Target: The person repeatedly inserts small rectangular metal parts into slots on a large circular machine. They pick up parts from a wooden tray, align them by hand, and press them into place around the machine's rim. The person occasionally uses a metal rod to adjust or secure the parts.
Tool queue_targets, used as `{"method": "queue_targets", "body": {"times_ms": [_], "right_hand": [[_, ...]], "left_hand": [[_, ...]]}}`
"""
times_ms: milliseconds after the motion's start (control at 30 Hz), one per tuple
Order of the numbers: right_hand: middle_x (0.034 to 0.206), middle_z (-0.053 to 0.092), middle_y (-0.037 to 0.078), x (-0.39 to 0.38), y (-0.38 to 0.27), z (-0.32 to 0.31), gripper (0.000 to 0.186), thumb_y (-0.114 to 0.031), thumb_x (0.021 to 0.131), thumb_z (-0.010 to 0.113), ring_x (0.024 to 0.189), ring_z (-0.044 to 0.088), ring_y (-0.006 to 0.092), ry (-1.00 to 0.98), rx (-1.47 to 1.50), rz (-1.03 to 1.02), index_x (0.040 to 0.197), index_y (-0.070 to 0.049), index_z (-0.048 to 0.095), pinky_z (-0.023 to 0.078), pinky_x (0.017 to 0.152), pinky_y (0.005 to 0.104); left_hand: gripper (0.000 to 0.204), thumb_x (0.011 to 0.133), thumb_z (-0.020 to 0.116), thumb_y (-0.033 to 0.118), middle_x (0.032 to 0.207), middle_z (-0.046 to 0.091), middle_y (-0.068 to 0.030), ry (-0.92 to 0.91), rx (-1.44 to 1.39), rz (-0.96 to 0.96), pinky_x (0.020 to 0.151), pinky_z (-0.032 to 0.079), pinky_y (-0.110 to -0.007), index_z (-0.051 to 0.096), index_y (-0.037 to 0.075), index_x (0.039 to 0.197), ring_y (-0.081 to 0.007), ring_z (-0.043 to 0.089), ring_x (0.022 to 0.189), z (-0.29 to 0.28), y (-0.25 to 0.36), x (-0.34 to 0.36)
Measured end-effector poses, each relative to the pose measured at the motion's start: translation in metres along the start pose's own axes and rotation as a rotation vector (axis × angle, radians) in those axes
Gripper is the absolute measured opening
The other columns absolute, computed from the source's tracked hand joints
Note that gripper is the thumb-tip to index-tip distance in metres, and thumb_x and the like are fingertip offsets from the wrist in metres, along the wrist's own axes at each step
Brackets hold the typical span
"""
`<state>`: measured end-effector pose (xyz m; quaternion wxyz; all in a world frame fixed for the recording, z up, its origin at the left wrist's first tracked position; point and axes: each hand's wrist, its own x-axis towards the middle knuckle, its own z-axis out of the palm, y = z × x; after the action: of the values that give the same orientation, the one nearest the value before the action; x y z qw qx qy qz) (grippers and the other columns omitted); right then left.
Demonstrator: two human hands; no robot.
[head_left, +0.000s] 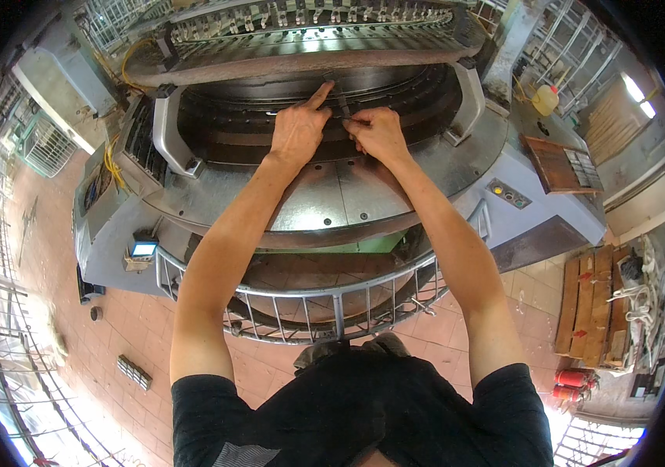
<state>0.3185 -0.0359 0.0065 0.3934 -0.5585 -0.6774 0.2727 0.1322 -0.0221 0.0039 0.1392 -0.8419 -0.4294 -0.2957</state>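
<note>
Both arms reach into the opening of a large round knitting machine (309, 194). My left hand (298, 131) has its index finger stretched against the dark metal wall inside, while its other fingers are curled. A small pale tip beside that hand may belong to something in it; I cannot make it out. Just to the right, my right hand (377, 134) is closed in a pinch at the lower end of a narrow dark strip (342, 100), which stands upright between the hands. The curled fingers hide the grip itself.
A curved metal railing (338, 307) runs between my body and the machine. Grey brackets (173, 136) flank the opening. A button panel (508, 194) and a brown wooden box (554, 165) sit at right; a small lit screen (144, 249) is at left. Wooden pallets (585, 303) and red extinguishers (572, 380) lie right.
</note>
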Motion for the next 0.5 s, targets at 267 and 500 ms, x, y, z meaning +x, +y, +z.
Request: {"method": "queue_targets", "body": {"times_ms": [267,500], "right_hand": [[0.066,0.07,0.015,-0.0018,-0.0031,-0.0012,0.022,-0.017,0.087,0.07,0.057,0.07,0.0221,0.013,-0.02,-0.011,0.087,0.005,0.075,0.056,0.061,0.0357],[0.066,0.07,0.016,-0.0013,-0.0012,-0.0002,0.021,-0.015,0.086,0.068,0.056,0.069,0.0238,0.019,-0.027,-0.046,0.084,0.005,0.075,0.056,0.063,0.0366]], "left_hand": [[0.035,0.066,0.065,-0.01,0.154,0.049,-0.0036,0.013,-0.011,0.008,0.076,0.06,-0.042,0.076,0.003,0.097,-0.0317,0.073,0.09,0.003,-0.0019,-0.0006],[0.032,0.067,0.064,-0.01,0.154,0.049,-0.0033,0.035,-0.011,0.038,0.074,0.061,-0.042,0.076,0.003,0.094,-0.0307,0.074,0.087,0.0044,-0.0031,-0.0011]]}}
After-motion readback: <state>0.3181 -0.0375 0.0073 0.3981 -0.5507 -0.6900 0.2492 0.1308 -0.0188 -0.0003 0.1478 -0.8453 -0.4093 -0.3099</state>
